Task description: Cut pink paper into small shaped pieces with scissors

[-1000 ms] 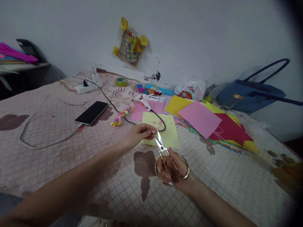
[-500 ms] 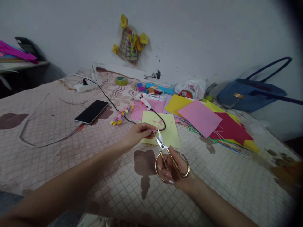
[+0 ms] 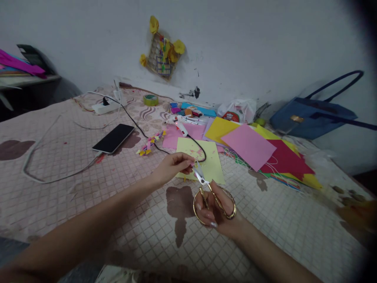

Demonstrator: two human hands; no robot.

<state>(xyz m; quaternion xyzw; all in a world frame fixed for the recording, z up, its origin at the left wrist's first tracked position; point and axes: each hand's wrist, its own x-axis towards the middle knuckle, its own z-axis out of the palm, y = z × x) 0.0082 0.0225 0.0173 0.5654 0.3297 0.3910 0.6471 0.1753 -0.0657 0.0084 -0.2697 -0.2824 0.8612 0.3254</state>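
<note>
Between the thumb and fingers of my left hand point(image 3: 176, 165) is a small pink paper piece point(image 3: 192, 162), mostly covered by the fingertips. My right hand point(image 3: 216, 208) grips gold-handled scissors point(image 3: 202, 180), fingers through the loops, with the blades pointing away at the pink piece. The blade tips reach right up to the left fingertips. Below both hands lies a pale yellow sheet point(image 3: 214, 157) strewn with tiny pink scraps. Behind it a white glue gun point(image 3: 181, 127) rests on pink paper point(image 3: 169, 137). A braided paper strip point(image 3: 150, 144) lies to the left.
A phone point(image 3: 113, 138) on a white cable lies left, near a power strip point(image 3: 107, 107). Green tape point(image 3: 150, 100) stands at the back. Coloured sheets point(image 3: 249, 147) and white string point(image 3: 235, 157) spread to the right, before a blue handbag point(image 3: 315, 116). The glue gun's black cord loops beside the yellow sheet.
The scissor blades have moved closer together at the pink piece. Both hands stay in nearly the same place.
</note>
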